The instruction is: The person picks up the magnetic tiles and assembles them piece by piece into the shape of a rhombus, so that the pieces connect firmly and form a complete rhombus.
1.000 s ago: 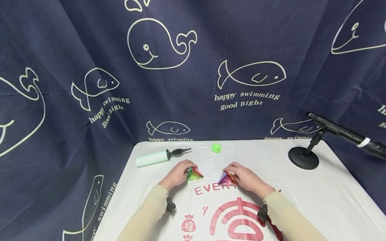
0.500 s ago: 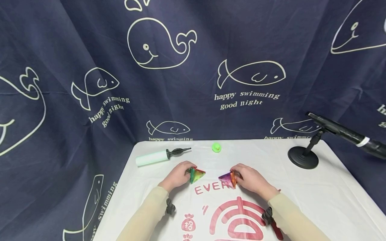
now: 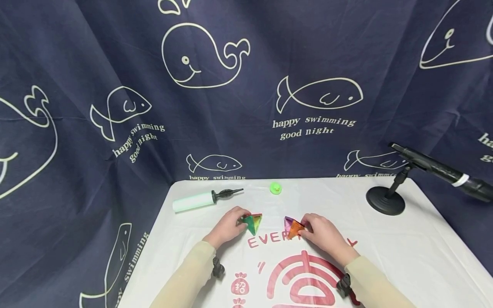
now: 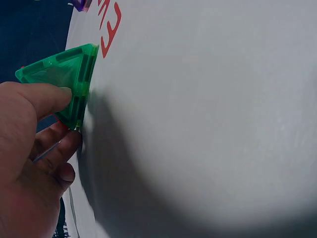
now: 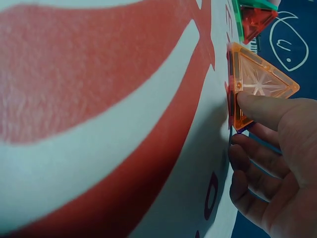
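My left hand [image 3: 232, 224] pinches a small pyramid of see-through triangular magnetic tiles [image 3: 253, 223], with green, yellow-green and red faces. In the left wrist view the thumb presses the green face [image 4: 59, 74] near its corner. Across a short gap, my right hand [image 3: 321, 231] pinches a second tile pyramid [image 3: 293, 226] in orange, purple and pink. Its orange face [image 5: 260, 82] lies under the thumb in the right wrist view, and the fingers curl behind. Both pyramids are low over the white tablecloth, by the printed red letters.
Behind the hands lie a white hand pump [image 3: 194, 202] with a black nozzle and a small green duck toy [image 3: 275, 188]. A black stand [image 3: 386, 200] holding a dark rod is at the back right. A dark blue fish-print curtain [image 3: 254, 141] encloses the table [image 3: 416, 256].
Both pyramids have turned in the fingers: the left one now shows its green face forward, the right one its orange face. The right hand has shifted slightly to the right.
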Available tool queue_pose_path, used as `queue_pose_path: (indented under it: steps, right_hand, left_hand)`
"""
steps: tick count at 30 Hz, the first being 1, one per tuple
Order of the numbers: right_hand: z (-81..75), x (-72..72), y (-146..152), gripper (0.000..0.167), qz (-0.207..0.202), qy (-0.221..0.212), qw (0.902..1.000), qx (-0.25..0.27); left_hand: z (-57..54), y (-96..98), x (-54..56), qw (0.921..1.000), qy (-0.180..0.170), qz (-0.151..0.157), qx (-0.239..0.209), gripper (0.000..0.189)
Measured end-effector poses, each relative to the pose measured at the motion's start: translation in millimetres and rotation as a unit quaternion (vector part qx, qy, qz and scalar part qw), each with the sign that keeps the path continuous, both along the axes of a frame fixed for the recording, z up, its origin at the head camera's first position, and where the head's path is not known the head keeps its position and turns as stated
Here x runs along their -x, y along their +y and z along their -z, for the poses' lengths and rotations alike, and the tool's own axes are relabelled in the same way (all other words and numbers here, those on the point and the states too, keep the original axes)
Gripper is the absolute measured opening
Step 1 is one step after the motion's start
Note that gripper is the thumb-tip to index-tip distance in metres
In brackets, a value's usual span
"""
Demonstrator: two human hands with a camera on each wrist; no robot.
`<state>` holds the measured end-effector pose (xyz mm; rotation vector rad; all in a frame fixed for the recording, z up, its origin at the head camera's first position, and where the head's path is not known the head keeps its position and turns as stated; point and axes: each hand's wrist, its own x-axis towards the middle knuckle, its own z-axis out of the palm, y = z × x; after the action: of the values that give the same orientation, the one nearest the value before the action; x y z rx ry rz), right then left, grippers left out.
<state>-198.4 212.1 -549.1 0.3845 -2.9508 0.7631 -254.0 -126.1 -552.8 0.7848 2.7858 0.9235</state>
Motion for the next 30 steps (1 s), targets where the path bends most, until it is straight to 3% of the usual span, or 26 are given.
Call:
queue_pose_path:
  steps: [5,11,18,30]
  right_hand:
    - [0.3,-1.4,-1,0.027,0.002,-0.005,0.9998,0.020]
    - [-0.1,-4.0,-1,0.043,0.000,-0.008,0.9987,0.051]
    - [3.7,-4.4,-4,0.033,-0.006,0.020,0.9984,0.053]
    - [4.6,1.3,-15,0.032,-0.003,0.016,0.9983,0.056]
  left_hand:
    - [-0.7,1.2,-3.3,0.9999,-0.012,-0.012,0.001,0.037]
    - [-0.7,0.9,-3.4,0.9998,-0.005,-0.019,0.006,0.042]
    - [-0.7,3.2,-5.2,0.9998,-0.005,-0.020,0.005,0.034]
    - [4.0,18.3,-8.6,0.9999,0.002,-0.013,-0.001,0.031]
